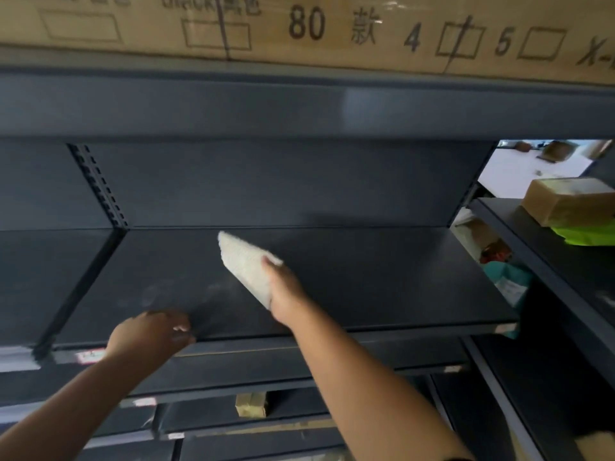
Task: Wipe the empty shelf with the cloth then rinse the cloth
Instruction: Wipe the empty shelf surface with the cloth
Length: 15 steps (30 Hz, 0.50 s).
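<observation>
A dark grey empty shelf (382, 277) runs across the middle of the view, with dusty smears near its front left. My right hand (283, 291) holds a folded white cloth (244, 264) over the middle of the shelf, the cloth pointing toward the back panel. My left hand (153, 334) grips the shelf's front edge at the left, fingers curled over the lip.
A large cardboard box (299, 24) sits on the shelf above. To the right, another rack (549, 247) carries a brown box (569, 202) and a green item (585, 236). Lower shelves (266, 371) lie below, with a small cardboard piece (251, 404).
</observation>
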{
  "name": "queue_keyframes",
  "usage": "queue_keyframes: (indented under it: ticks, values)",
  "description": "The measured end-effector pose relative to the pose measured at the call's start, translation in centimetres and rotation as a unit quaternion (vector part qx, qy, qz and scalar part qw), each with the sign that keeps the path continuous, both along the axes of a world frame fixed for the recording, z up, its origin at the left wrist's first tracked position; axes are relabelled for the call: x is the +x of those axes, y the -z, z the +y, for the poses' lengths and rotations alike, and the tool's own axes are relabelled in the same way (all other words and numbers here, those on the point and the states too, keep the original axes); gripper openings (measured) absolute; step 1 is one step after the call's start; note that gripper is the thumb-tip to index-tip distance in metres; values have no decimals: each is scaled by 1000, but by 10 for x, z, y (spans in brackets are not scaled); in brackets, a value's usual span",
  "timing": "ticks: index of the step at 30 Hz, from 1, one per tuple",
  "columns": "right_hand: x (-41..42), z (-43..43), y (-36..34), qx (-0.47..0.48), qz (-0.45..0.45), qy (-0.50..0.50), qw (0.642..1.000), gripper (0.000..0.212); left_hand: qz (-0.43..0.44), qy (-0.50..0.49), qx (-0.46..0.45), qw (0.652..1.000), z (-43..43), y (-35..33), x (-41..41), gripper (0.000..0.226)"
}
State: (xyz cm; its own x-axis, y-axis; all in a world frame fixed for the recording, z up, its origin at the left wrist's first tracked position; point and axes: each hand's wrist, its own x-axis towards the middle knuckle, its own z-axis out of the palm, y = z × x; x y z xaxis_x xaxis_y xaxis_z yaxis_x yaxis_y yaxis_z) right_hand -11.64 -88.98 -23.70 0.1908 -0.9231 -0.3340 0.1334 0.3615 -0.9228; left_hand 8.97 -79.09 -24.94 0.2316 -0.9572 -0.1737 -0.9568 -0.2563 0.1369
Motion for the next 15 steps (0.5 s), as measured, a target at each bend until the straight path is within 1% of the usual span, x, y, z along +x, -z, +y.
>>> queue_keyframes:
  ticks: [1, 2, 3, 5, 6, 7, 8, 9, 10, 11, 12, 13, 15]
  values:
    - [-7, -5, -5, 39, -99, 31, 994, 22, -1, 3, 1, 1000, 0, -1, 1, 20]
    - [-20, -11, -8, 55, -164, 58, 983, 18, -4, 7, 0, 1000, 0, -2, 1, 20]
    - [-39, -20, -9, 48, -203, 85, 974, 21, -8, 12, 0, 1000, 0, -4, 0, 19]
    - [-83, -39, -13, -3, -233, 145, 961, 33, -22, 25, 1, 999, -1, -5, -1, 19]
    - [-109, -50, -17, -35, -224, 179, 958, 36, -29, 30, 1, 999, -2, -5, -1, 20]
    - [-133, -59, -23, -70, -196, 220, 953, 35, -33, 33, 1, 999, -2, -4, -2, 20]
    - [-157, -65, -29, -104, -133, 265, 949, 30, -34, 34, 0, 999, -3, -3, -1, 21]
    - [-178, -70, -33, -137, -31, 296, 945, 30, -32, 32, 0, 999, -4, -3, 1, 22]
    - [-196, -72, -35, -168, 99, 312, 930, 36, -29, 30, -1, 999, -4, -1, 2, 23]
    - [-210, -75, -32, -195, 218, 312, 904, 41, -28, 30, -2, 999, -5, 0, 3, 23]
    - [-223, -81, -23, -212, 319, 302, 873, 43, -31, 31, -4, 999, -5, 1, 5, 24]
    - [-231, -90, -9, -216, 394, 284, 847, 43, -34, 32, -6, 999, -5, 2, 6, 24]
    - [-229, -109, 22, -191, 494, 223, 818, 41, -36, 36, -9, 999, -4, 3, 6, 25]
